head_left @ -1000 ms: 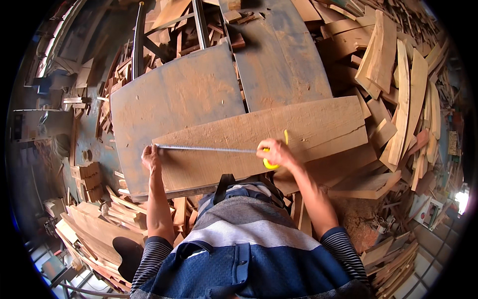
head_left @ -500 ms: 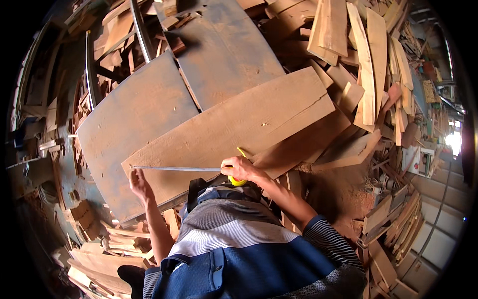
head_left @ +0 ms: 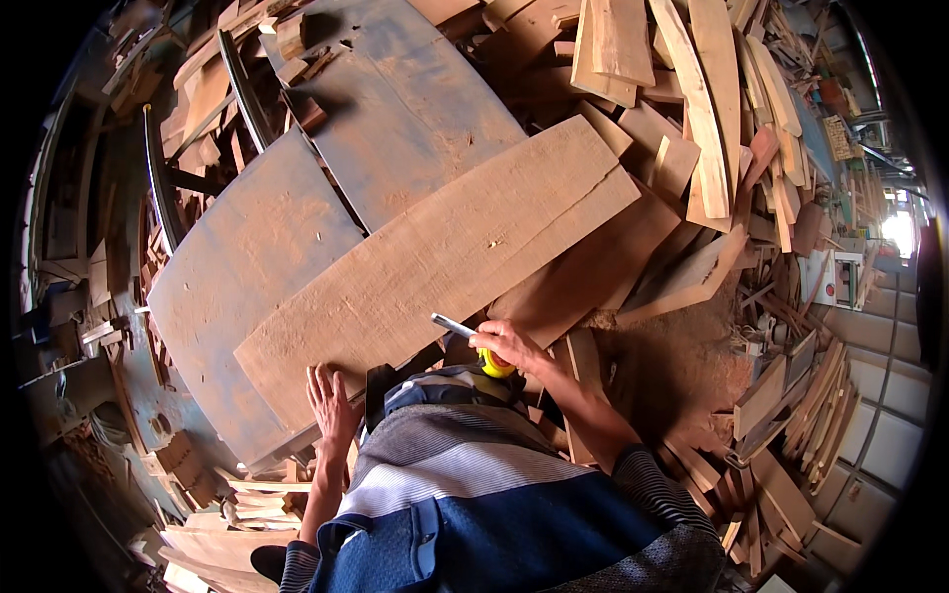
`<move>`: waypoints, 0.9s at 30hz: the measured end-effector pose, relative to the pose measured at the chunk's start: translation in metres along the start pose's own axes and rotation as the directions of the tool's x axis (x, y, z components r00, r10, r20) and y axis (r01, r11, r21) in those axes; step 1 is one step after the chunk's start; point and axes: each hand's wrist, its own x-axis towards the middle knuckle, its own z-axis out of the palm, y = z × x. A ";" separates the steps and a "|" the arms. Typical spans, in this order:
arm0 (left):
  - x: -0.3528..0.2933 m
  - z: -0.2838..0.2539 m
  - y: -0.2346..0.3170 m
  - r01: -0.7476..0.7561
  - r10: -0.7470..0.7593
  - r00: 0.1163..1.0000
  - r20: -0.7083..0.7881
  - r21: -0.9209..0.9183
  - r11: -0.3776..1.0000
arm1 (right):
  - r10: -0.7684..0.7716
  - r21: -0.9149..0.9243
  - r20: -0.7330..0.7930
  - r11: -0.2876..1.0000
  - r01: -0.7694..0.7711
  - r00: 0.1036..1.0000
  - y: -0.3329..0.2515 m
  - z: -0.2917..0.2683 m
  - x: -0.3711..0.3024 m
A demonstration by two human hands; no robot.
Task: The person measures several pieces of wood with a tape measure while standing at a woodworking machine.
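A wide wooden board lies aslant across a dusty metal machine table, with a crack running along its right end. My left hand rests at the board's near edge, fingers stretched out and holding nothing. In my right hand is a yellow tape measure, gripped close to my body. A short length of its blade sticks out to the left over the near edge of the board. Part of the tape's case is hidden by my fingers.
Beyond the board's right end, offcuts and planks lie heaped. A darker board slants under the board's near right side. Dark metal rails stand at the far left. Sawdust covers the ground at right, near stacked strips.
The tape blade, stretched along the board before, is now mostly drawn back into its case. My left hand has left the blade's end and moved right and nearer, its fingers spread.
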 end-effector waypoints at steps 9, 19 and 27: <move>0.012 -0.018 0.009 0.057 -0.064 0.997 -0.050 -0.135 0.989 | 0.163 0.008 -0.170 0.986 -0.164 0.972 0.032 0.012 0.004; 0.009 -0.008 0.005 0.045 -0.060 0.992 -0.112 -0.138 0.989 | 0.308 -0.385 -0.329 0.820 -0.425 0.893 0.110 0.004 0.052; 0.009 0.001 0.000 0.008 -0.016 0.992 -0.124 -0.062 0.998 | 0.388 -0.311 -0.330 0.816 -0.487 0.861 0.117 -0.001 0.059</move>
